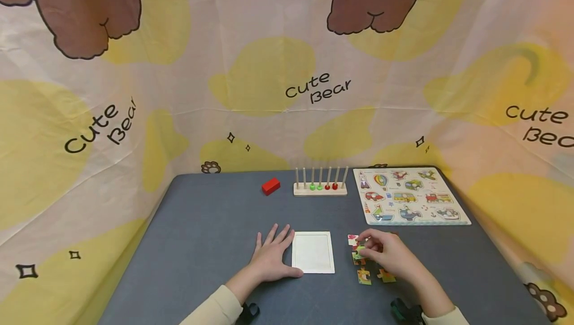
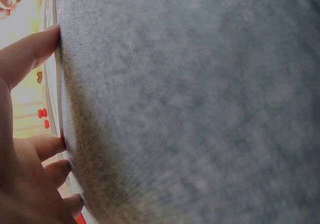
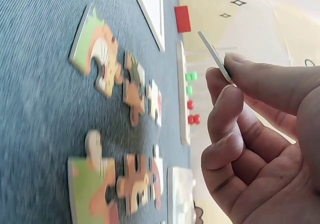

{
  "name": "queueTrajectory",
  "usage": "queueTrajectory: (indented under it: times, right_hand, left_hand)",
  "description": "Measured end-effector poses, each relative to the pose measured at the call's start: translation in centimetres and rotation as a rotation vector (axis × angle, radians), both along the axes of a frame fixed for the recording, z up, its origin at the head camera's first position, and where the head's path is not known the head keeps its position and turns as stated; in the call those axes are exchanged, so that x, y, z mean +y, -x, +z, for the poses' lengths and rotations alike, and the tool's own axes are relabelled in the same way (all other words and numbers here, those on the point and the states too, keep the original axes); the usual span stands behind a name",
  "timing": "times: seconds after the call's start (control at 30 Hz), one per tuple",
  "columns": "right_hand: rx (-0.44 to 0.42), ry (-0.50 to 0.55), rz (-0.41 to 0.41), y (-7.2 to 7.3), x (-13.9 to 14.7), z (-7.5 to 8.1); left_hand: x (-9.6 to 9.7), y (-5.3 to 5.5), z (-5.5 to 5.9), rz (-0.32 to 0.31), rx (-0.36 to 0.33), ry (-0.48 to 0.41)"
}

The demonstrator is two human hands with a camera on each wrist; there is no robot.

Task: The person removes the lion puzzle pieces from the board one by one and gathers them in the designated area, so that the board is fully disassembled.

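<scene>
My left hand (image 1: 269, 262) rests on the table with its fingers spread, at the left side of a square white puzzle tray (image 1: 313, 252). Its thumb reaches the tray's lower left corner. To the right of the tray, my right hand (image 1: 390, 252) pinches a thin jigsaw piece (image 3: 214, 55) between thumb and fingertips; the piece appears nearly edge-on in the right wrist view. Below that hand lie several more jigsaw pieces (image 3: 95, 186) in two rows, some partly hidden by the hand in the head view. One colourful piece (image 1: 364, 276) is nearest me.
A wooden peg stand (image 1: 320, 191) with green and red beads stands at the back of the grey table (image 1: 211, 225). Left of it sits a red block (image 1: 271, 186). At the back right lies a vehicle picture board (image 1: 387, 212). A printed cloth (image 1: 251, 81) hangs behind.
</scene>
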State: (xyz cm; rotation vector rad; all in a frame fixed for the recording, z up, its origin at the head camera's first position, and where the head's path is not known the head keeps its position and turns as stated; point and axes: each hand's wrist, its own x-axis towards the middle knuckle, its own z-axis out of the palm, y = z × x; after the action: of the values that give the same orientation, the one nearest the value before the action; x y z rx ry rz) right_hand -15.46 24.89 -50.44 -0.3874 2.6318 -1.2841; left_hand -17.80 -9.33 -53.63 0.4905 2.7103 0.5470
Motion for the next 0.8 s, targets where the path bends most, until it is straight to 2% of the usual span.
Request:
queueTrajectory:
  times: [0.57,0.8]
  right_hand:
    - [-0.043,0.022,-0.041,-1.0,3.0,-0.3]
    - [-0.034,-0.024,-0.074,-1.6,4.2,0.0]
  left_hand:
    - [-0.2,-0.1,-0.2,0.001,0.012,0.008]
    - [-0.1,-0.4,0.1,0.003,0.025,0.005]
